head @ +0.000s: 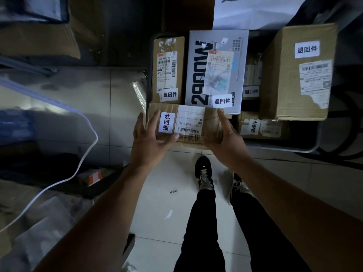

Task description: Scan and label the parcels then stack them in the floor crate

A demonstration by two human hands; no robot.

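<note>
A flat brown cardboard parcel (188, 124) with a white return label and a barcode lies at the near left of the dark floor crate (306, 149). My left hand (151, 138) presses its left end with straight fingers, thumb on the top. My right hand (224, 136) lies flat against its right end. Behind it stand a tall brown box (169, 69) and a grey printed box (216, 69). A large brown box (298, 75) fills the crate's right side, with a small labelled parcel (263, 126) low in front of it.
A white cable (89, 122) loops over the dim surface at the left, beside plastic bags. A loose label (173, 191) lies on the tiled floor near my shoes (204, 173). A white bag (255, 14) stands behind the crate, and more cardboard (39, 40) at the upper left.
</note>
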